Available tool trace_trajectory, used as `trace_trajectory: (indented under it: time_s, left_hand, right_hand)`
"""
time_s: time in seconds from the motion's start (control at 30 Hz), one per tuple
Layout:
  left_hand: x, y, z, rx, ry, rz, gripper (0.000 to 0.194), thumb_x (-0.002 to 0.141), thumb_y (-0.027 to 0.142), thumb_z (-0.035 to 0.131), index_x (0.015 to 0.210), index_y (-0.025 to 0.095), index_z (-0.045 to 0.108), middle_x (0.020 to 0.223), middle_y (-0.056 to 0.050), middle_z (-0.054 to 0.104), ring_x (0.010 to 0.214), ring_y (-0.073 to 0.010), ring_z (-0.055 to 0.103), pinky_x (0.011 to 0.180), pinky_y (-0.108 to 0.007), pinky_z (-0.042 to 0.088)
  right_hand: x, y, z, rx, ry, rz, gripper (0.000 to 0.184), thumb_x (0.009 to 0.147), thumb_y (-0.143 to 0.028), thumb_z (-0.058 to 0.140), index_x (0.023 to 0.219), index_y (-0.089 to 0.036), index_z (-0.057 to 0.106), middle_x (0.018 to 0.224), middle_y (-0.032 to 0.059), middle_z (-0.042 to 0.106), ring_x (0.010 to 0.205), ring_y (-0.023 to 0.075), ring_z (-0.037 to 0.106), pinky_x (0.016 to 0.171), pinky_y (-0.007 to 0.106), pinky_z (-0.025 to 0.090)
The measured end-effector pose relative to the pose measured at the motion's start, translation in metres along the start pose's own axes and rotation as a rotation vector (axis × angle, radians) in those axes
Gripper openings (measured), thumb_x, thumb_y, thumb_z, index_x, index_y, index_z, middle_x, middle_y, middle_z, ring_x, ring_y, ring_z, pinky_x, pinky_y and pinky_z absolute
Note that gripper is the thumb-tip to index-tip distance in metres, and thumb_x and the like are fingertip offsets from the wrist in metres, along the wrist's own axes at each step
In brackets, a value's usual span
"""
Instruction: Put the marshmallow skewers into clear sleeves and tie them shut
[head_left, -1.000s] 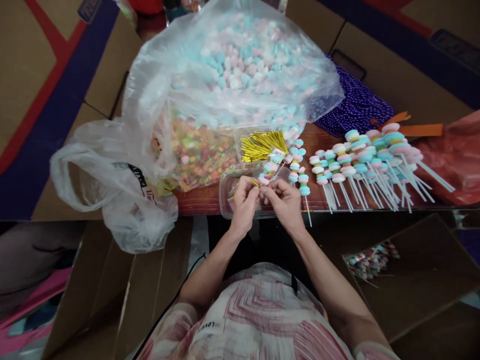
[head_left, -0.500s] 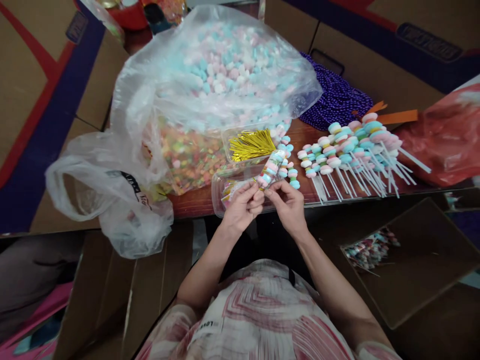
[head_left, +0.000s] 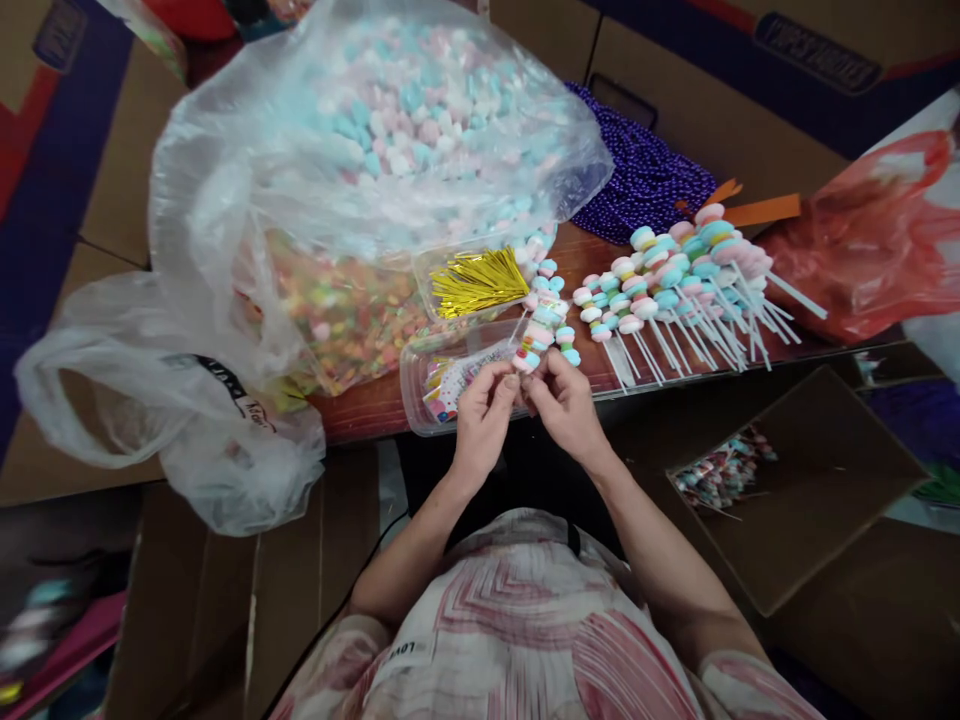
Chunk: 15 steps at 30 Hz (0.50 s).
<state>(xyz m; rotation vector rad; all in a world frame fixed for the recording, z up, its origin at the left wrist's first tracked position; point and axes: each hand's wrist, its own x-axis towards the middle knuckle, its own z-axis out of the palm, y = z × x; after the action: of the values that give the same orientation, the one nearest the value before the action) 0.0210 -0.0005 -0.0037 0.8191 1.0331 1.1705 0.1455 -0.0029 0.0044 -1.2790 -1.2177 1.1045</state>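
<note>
With the clear tub point(head_left: 409, 392) as the landmark, the wrapped candy stick point(head_left: 541, 330) is standing at a slant over the tub's right end, its rounded pink, white and blue pieces showing through the film. Since a moment ago the gold strip at its lower end has been slipping out of sight, and the fingertips are now covering that spot. The left hand point(head_left: 484, 412) is pinching the gathered lower end between thumb and curled fingers, just in front of the tub; the right hand point(head_left: 568, 408) is pinching close beside it, thumb and forefinger pressing together at the base of the candies. Exactly how each fingertip is gripping the film or stick is too small to tell. That change is suggesting that the neck is being tightened or secured, though whether a tie is fully holding there cannot be seen. The whole view is also swinging a little, so the surroundings are appearing further to the left. Behind the tub, gold ties point(head_left: 478, 284) are lying fanned out in a second container, and printed packets point(head_left: 450, 388) are lying inside the tub itself. To the tub's right, unwrapped candy skewers point(head_left: 667, 285) are resting in a row, their white sticks pointing towards the person.
</note>
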Motion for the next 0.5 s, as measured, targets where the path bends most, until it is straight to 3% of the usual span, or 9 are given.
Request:
trace_trajectory:
  time_s: [0.07,0.17,0.27,0.33,0.4,0.5]
  left_hand:
    - [0.001,-0.001,-0.002,0.019,-0.005,0.016,0.029,0.077,0.043,0.086,0.090,0.020,0.074,0.076,0.000,0.067,0.065,-0.0115,0.057,0.056,-0.022,0.042]
    - [0.008,0.003,-0.004,-0.102,-0.045,-0.091,0.030,0.074,0.041,0.089,0.087,0.018,0.075,0.062,0.005,0.055,0.050,-0.0057,0.041,0.046,-0.019,0.031]
    - [0.017,0.012,-0.004,-0.303,-0.054,-0.271,0.030,0.069,0.034,0.093,0.080,0.015,0.071,0.057,0.008,0.043,0.044,-0.0010,0.028,0.041,-0.015,0.020]
    - [0.021,0.018,-0.002,-0.381,-0.025,-0.361,0.029,0.067,0.026,0.093,0.075,0.014,0.068,0.057,0.009,0.043,0.043,0.0002,0.028,0.039,-0.013,0.019]
    - [0.022,0.021,0.000,-0.410,-0.007,-0.420,0.027,0.069,0.021,0.092,0.074,0.014,0.067,0.056,0.009,0.044,0.042,0.0004,0.030,0.038,-0.012,0.020]
    - [0.016,0.024,0.002,-0.434,0.001,-0.463,0.024,0.071,0.018,0.090,0.075,0.013,0.067,0.056,0.008,0.047,0.041,0.0005,0.033,0.037,-0.011,0.022]
  right_hand:
    - [0.000,-0.001,-0.002,0.004,-0.032,0.039,0.030,0.091,-0.038,0.062,0.071,-0.026,0.043,0.055,-0.0074,0.044,0.048,0.0113,0.044,0.048,0.026,0.035]
    - [-0.003,-0.002,-0.005,-0.073,-0.035,-0.010,0.026,0.095,-0.035,0.059,0.075,-0.025,0.048,0.058,-0.0057,0.051,0.050,0.0123,0.049,0.051,0.027,0.040]
    - [-0.006,0.001,-0.006,-0.279,0.044,-0.250,0.012,0.100,-0.027,0.055,0.094,-0.023,0.066,0.085,0.0030,0.070,0.076,0.0173,0.066,0.069,0.031,0.053]
    - [-0.007,0.006,-0.008,-0.452,0.081,-0.432,0.023,0.102,-0.021,0.051,0.109,-0.024,0.072,0.103,0.0078,0.075,0.093,0.0198,0.071,0.080,0.033,0.056]
    - [-0.005,0.013,-0.009,-0.620,0.106,-0.603,0.029,0.102,-0.017,0.050,0.113,-0.025,0.075,0.107,0.0093,0.076,0.096,0.0195,0.071,0.082,0.032,0.057]
    - [-0.001,0.018,-0.010,-0.775,0.172,-0.833,0.023,0.099,-0.014,0.058,0.110,-0.023,0.077,0.100,0.0090,0.077,0.086,0.0181,0.071,0.075,0.031,0.056]
